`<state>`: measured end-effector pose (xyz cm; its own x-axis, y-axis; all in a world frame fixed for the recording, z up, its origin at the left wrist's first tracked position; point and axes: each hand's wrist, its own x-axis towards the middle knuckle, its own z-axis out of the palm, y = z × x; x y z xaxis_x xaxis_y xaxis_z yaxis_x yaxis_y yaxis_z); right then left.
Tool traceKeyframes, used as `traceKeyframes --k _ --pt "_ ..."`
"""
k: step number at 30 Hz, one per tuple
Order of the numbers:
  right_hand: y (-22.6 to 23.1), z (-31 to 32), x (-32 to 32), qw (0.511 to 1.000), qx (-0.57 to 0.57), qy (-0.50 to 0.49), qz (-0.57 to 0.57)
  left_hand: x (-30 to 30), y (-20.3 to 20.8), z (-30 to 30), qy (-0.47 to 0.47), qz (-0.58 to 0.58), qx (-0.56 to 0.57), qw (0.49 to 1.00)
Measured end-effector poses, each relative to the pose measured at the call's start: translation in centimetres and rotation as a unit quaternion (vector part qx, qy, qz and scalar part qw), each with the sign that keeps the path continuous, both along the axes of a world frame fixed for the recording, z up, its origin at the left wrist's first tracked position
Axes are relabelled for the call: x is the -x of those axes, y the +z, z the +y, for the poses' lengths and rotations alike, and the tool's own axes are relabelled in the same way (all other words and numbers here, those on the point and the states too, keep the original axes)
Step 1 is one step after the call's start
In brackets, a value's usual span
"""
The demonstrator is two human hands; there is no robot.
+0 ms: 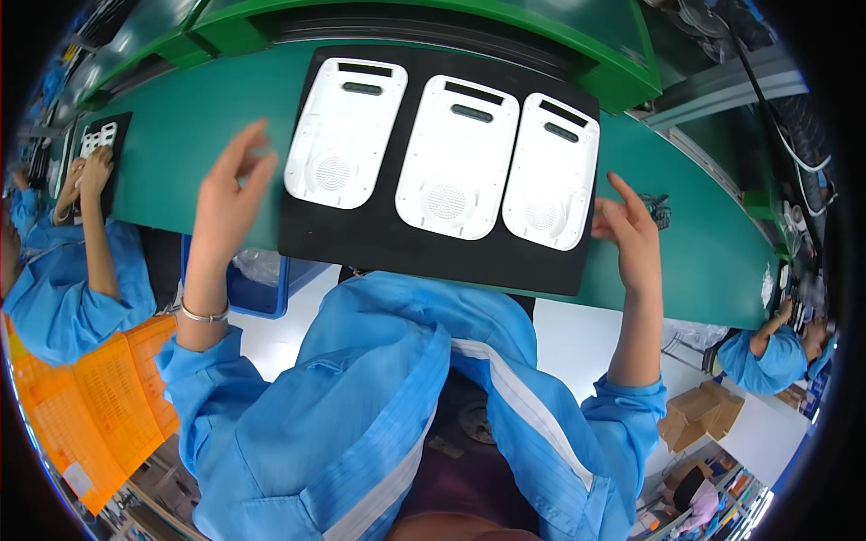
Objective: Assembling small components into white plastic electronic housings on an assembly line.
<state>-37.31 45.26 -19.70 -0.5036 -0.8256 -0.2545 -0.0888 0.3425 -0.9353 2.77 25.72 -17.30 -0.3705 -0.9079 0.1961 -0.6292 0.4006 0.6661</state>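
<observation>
Three white plastic housing covers lie side by side on a black mat [361, 239]: a left one [346, 135], a middle one [456, 162] and a right one [552, 171]. Each has a slot at its far end, a dark oval piece below the slot and a round perforated grille at its near end. My left hand [227, 194] hovers left of the mat, fingers apart and slightly smeared, holding nothing. Beside the mat's right edge is my right hand [631, 234], index finger stretched out and the others bent, with nothing visible in it. Small dark parts [658, 212] lie just beyond it.
The green table [171, 171] carries the mat, with a green shelf edge [622, 54] along the far side. A blue bin [257, 293] stands below at left, near orange crates [108, 388]. Co-workers sit at left [81, 279] and right [767, 356]; cardboard boxes [704, 410] stand at right.
</observation>
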Motion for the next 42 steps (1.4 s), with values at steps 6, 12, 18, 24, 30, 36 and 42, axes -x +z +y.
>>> traceKeyframes --k 6,12,18,24,30,36,42 --pt "1.1 -1.2 -1.5 0.989 0.018 0.006 -0.144 -1.4 -1.2 2.1 0.019 0.161 -0.225 0.961" --pt "3.2 -1.9 -3.7 0.97 0.116 0.049 -0.208 -2.4 0.2 4.4 0.034 0.478 -0.231 0.847" --pt "-0.7 -1.2 -1.3 0.953 0.138 0.142 -0.228 6.0 -2.7 12.8 0.063 0.659 -0.148 0.735" --pt "-0.6 -2.5 2.8 0.92 0.101 0.284 -0.251 12.4 -4.7 16.5 0.121 0.684 -0.149 0.704" --pt "-2.6 0.3 8.9 0.885 0.1 0.417 -0.182 8.9 -8.2 9.2 0.073 0.7 -0.089 0.705" --pt "-3.5 -1.1 5.7 0.889 0.092 0.423 -0.15 -0.4 -7.4 2.4 0.21 0.586 -0.003 0.783" --pt "-4.3 -0.8 6.5 0.897 0.074 0.415 -0.131 -2.9 -14.8 10.8 0.483 0.241 0.189 0.82"
